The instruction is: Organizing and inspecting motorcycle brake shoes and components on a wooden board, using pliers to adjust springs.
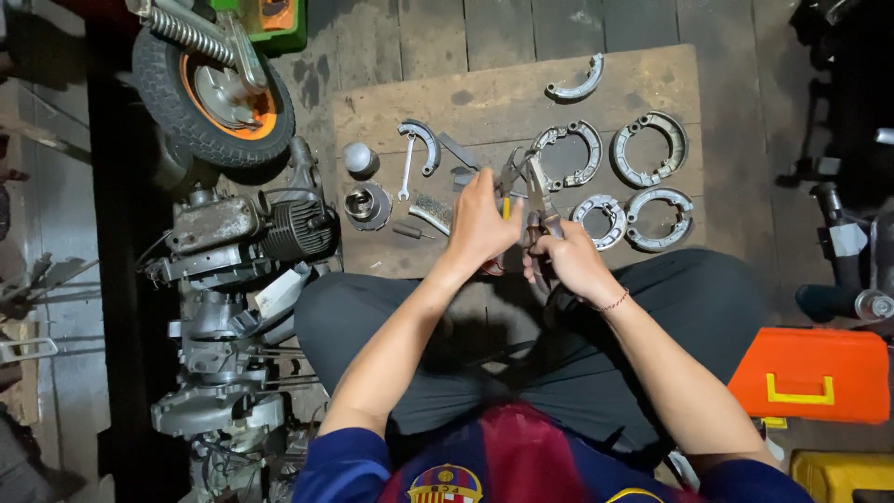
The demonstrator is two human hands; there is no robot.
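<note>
Left hand (480,224) is closed around what looks like a yellow-handled tool, only a sliver visible past the fingers. Right hand (570,261) is clamped on the grips of the pliers (533,191), nose pointing away over the wooden board (512,93). Both are held in the air just above the board's near edge, over the lap. Can't tell what the pliers' nose bites; the tip overlaps a brake shoe pair (568,154).

Risks as I read them:
- Pliers slip off a sprung part: left-hand fingers sit right beside the nose, so a pinch or a jab.
- A spring or clip flies off; the dark floorboards around the board would swallow it.
- Work is unsupported in mid-air, so any sudden release swings the tool into the other brake shoes (649,149) or the spanner (407,168) laid close by and scatters them.
- Engine block (251,233) and wheel (209,88) crowd the left elbow.
</note>
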